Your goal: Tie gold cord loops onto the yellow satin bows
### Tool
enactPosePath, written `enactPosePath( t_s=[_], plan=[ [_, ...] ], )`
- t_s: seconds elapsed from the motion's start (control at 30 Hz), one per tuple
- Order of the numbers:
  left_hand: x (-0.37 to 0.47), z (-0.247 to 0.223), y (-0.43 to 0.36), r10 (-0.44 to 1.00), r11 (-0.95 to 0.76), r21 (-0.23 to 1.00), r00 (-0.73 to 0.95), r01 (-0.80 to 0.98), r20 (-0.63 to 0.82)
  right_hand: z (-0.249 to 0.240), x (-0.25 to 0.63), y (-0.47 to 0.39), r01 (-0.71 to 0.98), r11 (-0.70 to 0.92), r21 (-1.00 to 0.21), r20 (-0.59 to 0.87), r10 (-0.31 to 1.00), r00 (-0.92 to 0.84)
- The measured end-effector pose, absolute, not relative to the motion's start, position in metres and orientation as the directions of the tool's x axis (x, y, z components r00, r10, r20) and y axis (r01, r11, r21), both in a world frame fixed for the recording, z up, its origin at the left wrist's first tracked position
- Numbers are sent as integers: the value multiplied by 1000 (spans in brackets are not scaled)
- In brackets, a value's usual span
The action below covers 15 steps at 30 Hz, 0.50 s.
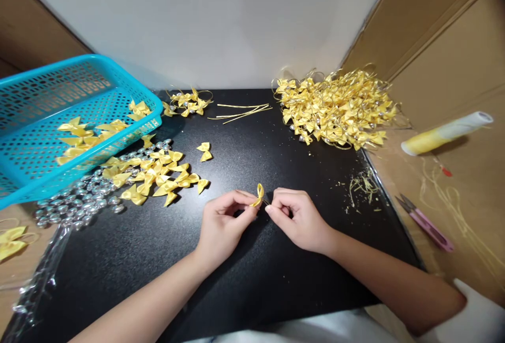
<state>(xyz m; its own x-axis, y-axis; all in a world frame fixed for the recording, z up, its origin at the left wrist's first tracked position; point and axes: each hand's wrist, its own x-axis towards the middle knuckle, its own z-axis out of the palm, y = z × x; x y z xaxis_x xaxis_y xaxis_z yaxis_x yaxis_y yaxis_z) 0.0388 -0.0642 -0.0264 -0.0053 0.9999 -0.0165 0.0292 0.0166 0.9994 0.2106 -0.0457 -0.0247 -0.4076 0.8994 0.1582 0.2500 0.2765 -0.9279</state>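
Note:
Near the middle of the black table [158, 253], my left hand [226, 222] pinches a small yellow ribbon bow [259, 194] between thumb and fingertips. Just to its right, my right hand [294, 217] is closed with its fingertips on a thin cord that runs from the bow. The fingertips of both hands are close together but apart. Beyond my left hand lies a separate yellow bow [204, 151]. Loose yellow bows [158, 172] are heaped to the left, beside silver beads [74, 203]. Several cut gold cords [244, 110] lie near the wall.
A blue basket [39, 177] with bows stands at the left. A large pile of beaded bows [335, 109] is at the back right, a smaller group [189, 102] back left. Cord scraps [363, 188], pink snips [428, 227] and a yellow-white roll [445, 132] lie right.

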Motion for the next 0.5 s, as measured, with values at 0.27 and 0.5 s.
enactPosePath(
  t_s=[0.27, 0.5],
  plan=[
    [41, -29, -66, 996, -54, 998, -67, 13, 55, -24, 211, -44, 233, 282, -931, 163, 890, -425],
    [44, -27, -66, 998, 39, 993, -35, -107, -43, -24, 211, -43, 240, 285, -928, 164, 891, -423]
  ],
)
